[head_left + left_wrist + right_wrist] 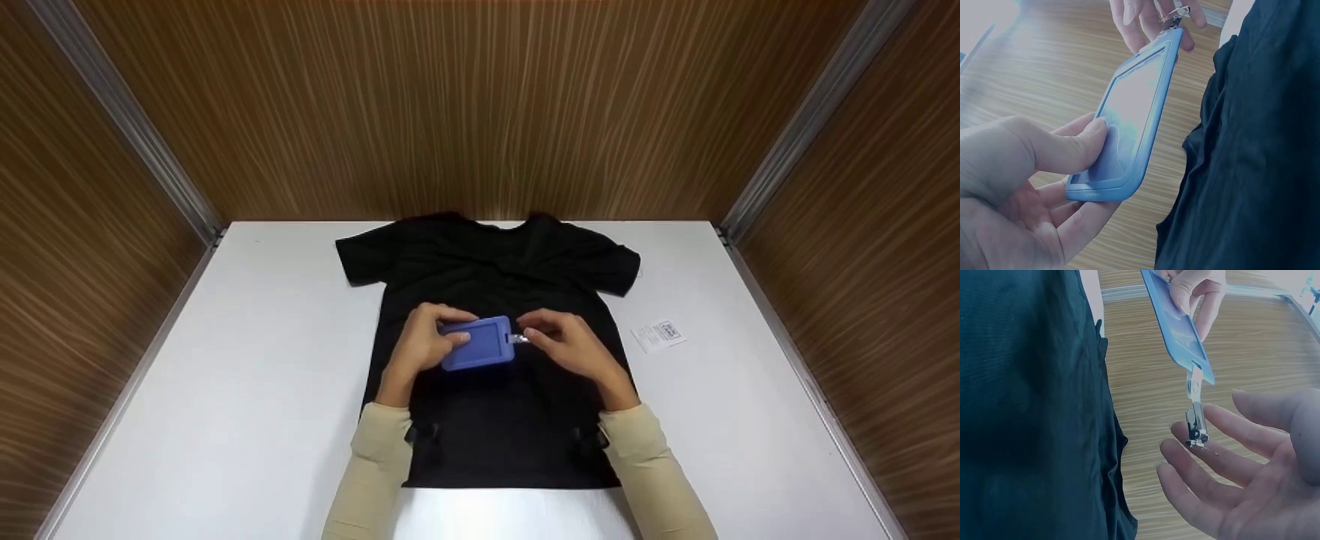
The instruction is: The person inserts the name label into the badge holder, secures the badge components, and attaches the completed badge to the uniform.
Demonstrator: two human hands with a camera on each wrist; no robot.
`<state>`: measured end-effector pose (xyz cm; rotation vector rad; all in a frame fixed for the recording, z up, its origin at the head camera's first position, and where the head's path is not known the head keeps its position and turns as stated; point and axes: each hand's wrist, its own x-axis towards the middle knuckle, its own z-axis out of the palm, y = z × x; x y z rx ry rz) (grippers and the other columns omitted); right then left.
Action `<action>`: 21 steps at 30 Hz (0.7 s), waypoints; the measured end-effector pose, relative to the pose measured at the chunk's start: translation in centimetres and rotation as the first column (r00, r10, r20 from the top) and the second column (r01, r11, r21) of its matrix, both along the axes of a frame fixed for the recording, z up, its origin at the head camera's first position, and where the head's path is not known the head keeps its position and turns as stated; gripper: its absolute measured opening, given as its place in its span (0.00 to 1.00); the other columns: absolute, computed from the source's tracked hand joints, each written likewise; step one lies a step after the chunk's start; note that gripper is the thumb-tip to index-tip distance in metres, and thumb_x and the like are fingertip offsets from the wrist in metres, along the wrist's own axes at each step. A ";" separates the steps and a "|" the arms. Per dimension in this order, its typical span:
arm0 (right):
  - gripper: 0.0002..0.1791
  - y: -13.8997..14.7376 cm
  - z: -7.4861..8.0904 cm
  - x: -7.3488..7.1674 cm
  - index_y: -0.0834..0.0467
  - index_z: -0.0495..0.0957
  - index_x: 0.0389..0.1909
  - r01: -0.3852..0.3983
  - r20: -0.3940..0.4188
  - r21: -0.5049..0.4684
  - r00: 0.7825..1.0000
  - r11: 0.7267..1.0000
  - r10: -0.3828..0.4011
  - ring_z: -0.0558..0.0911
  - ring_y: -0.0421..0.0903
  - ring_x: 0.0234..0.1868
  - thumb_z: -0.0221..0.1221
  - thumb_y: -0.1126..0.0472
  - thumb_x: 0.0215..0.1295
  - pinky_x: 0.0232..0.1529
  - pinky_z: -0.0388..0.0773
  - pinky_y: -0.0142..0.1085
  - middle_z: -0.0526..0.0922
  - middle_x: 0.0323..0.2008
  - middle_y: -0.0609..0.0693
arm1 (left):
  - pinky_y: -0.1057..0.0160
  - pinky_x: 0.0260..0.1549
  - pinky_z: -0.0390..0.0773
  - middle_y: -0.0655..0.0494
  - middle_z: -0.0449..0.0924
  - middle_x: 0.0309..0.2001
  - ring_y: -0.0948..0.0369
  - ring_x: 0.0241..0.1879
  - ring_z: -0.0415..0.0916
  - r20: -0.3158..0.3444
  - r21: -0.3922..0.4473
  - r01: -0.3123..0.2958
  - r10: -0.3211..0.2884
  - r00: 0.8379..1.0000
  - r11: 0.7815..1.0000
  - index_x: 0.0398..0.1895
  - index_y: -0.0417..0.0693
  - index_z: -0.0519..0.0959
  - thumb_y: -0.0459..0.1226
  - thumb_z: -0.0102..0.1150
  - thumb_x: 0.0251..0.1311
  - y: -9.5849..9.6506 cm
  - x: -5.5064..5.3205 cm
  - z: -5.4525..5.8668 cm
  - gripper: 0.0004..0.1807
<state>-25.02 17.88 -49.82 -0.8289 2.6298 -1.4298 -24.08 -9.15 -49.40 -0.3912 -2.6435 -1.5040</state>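
My left hand [424, 343] pinches a blue badge holder [486, 342] by its end, thumb on the front window and fingers behind. Off the holder's right end hangs a metal clip [1198, 419] on a short clear strap [1196, 377]. My right hand [576, 346] is beside the clip. In the right wrist view its fingers are spread and loosely bent, with the clip lying at the fingertips; whether they touch cannot be told. Below both hands a black T-shirt [517, 442] lies spread out, neckline away from me.
A small white printed card [660, 337] lies on the white table [247, 360], right of the shirt. Wood-grain panels [480, 112] enclose the table at the back and both sides, with metal rails at the corners.
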 end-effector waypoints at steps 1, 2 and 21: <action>0.14 0.0 0.0 0.0 0.65 0.84 0.53 -0.006 0.001 0.004 1.000 1.000 0.006 0.86 0.48 0.44 0.60 0.60 0.75 0.48 0.83 0.35 0.88 0.51 0.59 | 0.49 0.55 0.82 0.49 0.90 0.47 0.51 0.51 0.84 -0.003 0.001 0.002 -0.002 1.000 1.000 0.44 0.50 0.91 0.25 0.72 0.55 0.0 0.0 0.0 0.16; 0.14 0.0 0.1 0.1 0.64 0.84 0.53 -0.011 0.001 0.009 1.000 1.000 0.011 0.86 0.48 0.45 0.60 0.60 0.75 0.48 0.83 0.36 0.88 0.51 0.58 | 0.49 0.55 0.82 0.49 0.90 0.47 0.51 0.51 0.84 -0.004 0.002 0.004 -0.004 1.000 1.000 0.44 0.49 0.91 0.25 0.72 0.55 0.0 -0.1 0.0 0.16; 0.06 0.1 0.4 0.4 0.63 0.87 0.42 -0.005 0.011 0.040 1.000 0.999 0.004 0.84 0.43 0.32 0.62 0.67 0.71 0.35 0.82 0.29 0.89 0.35 0.58 | 0.49 0.54 0.83 0.48 0.90 0.48 0.51 0.50 0.84 -0.008 0.011 0.013 -0.013 1.000 1.000 0.45 0.48 0.91 0.24 0.72 0.55 -0.3 0.1 0.5 0.16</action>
